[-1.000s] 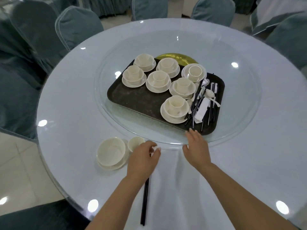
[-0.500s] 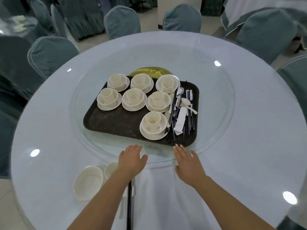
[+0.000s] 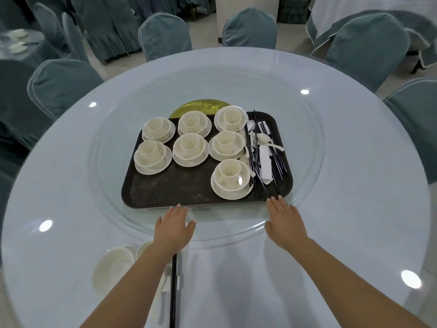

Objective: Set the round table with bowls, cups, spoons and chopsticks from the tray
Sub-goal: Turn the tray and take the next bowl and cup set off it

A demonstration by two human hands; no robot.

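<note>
Reaching forward over a round table [image 3: 71, 176] covered in pale cloth and glass, a person lays both hands flat, fingers straight and slightly spread, gripping nothing. The left hand [image 3: 173, 224] and right hand [image 3: 285, 221] rest on the near rim of a glass turntable [image 3: 113, 209], their fingertips at or just short of the near edge of a dark rectangular tray [image 3: 175, 190]; whether they touch it is unclear.

The tray sits on the turntable with its long side running left to right. On it stand seven cream sets, each a cup in a bowl on a saucer, the nearest set [image 3: 231, 179] at the front right. Along the tray's right end lie black chopsticks [image 3: 256, 159], white spoons [image 3: 264, 138] and white rests, the chopsticks pointing roughly away from the person. A gold disc [image 3: 201, 105] shows behind the tray.

Near the table edge, left of the left forearm, sits a placed bowl [image 3: 113, 268] with a cup [image 3: 144, 248] just beside it. A pair of black chopsticks [image 3: 173, 292] lies under that forearm, pointing straight toward the tray.

Blue-grey covered chairs [image 3: 165, 34] ring the table. No writing or labels can be read.
</note>
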